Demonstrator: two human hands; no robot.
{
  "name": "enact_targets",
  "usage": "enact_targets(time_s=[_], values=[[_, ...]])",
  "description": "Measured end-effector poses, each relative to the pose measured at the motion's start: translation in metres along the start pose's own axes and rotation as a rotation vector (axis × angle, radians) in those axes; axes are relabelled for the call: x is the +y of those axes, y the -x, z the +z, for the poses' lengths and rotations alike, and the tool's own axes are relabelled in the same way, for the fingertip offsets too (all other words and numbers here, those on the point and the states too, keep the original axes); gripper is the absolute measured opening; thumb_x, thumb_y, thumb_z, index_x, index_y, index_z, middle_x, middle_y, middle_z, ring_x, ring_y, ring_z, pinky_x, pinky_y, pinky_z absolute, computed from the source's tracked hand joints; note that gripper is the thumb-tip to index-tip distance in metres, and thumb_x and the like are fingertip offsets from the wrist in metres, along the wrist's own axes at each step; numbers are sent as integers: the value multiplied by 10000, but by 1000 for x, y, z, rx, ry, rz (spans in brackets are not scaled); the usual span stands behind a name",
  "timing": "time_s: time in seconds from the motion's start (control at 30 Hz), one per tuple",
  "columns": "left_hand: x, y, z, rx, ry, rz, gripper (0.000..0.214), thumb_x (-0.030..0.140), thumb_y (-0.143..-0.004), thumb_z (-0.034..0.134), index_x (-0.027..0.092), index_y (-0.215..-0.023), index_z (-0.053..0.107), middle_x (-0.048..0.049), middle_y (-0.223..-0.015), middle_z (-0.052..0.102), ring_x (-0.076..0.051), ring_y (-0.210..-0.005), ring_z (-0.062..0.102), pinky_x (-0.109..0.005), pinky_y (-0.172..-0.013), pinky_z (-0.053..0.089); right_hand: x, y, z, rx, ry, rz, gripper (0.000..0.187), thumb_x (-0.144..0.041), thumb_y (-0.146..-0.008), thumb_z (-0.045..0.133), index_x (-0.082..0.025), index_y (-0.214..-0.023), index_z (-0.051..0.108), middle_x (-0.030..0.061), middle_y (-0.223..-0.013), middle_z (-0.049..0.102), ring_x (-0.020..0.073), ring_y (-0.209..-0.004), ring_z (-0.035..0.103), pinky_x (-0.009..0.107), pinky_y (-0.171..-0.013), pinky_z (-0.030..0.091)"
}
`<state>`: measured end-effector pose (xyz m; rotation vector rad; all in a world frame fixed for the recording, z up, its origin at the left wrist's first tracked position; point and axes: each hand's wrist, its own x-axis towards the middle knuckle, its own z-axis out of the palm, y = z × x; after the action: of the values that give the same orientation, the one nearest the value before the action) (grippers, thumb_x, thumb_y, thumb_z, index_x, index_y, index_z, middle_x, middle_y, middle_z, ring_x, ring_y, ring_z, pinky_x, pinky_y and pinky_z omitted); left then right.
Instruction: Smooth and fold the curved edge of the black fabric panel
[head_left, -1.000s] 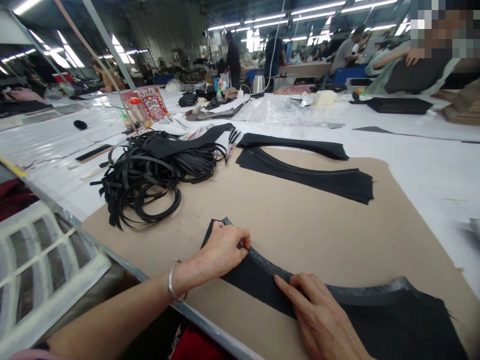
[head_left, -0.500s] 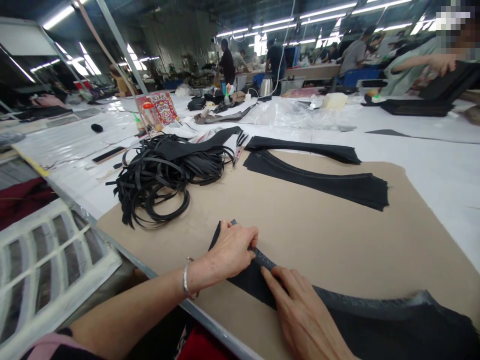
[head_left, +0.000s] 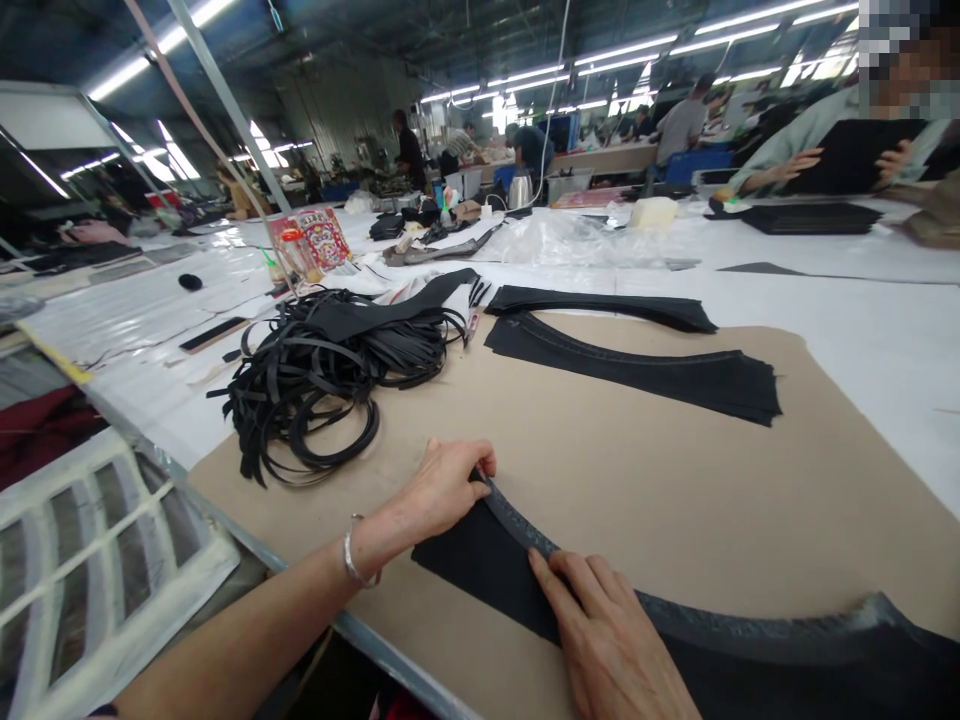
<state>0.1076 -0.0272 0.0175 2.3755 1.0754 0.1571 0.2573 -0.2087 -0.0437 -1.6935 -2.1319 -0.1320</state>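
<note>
At the left edge of the cardboard sheet [head_left: 600,470] lies a tangle of black straps [head_left: 330,370]. It is near enough that a loose loop could, I judge, get dragged under the cloth if the work shifts that way. Just inside that edge, on the sheet's near side, the left hand [head_left: 442,490] is closed in a pinch, thumb against fingertips. It grips the end of the grey edging strip [head_left: 517,520], which follows the curved upper edge of the black fabric piece [head_left: 480,555]. The likeliest fault is the strip leaving the curve: too hard a pull from the pinch would stretch or pucker it, and too slack a hold would let it lift off the cloth. Toward the middle of the sheet's near side, the right hand [head_left: 607,640] lies flat and open, fingers pressing the fabric just beside the strip. If that pressure eases, the whole piece could slide on the smooth card. The fabric thus lies under both hands, its strip running from the left pinch past the right fingertips toward the sheet's right corner. On the sheet's far side a stack of cut black pieces [head_left: 637,365] rests well apart.
</note>
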Motion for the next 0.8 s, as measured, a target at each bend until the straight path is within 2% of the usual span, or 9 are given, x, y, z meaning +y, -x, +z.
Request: enact_targets(time_s=[0.33,0.5,0.7,0.8], values=[[-10,1,8,45,37,12,123,159,-752,694,212,-823,609,34,-768,653,-164,-779,585,-286,-756,373,2,3,7,-11,58,-14,645,20,-658,464,-124,-1285,504,78,-1020,594,209,-832,510,344,-703,498],[-12,1,8,65,48,34,133,163,-755,700,214,-825,599,32,-796,647,-166,-797,573,-294,-760,367,3,0,8,57,78,-36,622,16,-631,479,-138,-1231,538,52,-964,610,193,-786,517,316,-661,480],[-21,0,10,108,53,77,225,198,-744,737,209,-872,553,24,-862,615,-174,-863,560,-309,-780,359,-3,-13,2,55,123,-39,517,-17,-615,494,-164,-1097,607,56,-927,622,209,-787,534,334,-659,478],[-24,3,11,149,48,93,277,212,-748,744,206,-921,527,3,-956,599,-188,-924,544,-321,-802,354,-12,-27,4,55,143,-45,591,-33,-614,493,-144,-1189,576,75,-966,629,213,-781,537,347,-668,481]])
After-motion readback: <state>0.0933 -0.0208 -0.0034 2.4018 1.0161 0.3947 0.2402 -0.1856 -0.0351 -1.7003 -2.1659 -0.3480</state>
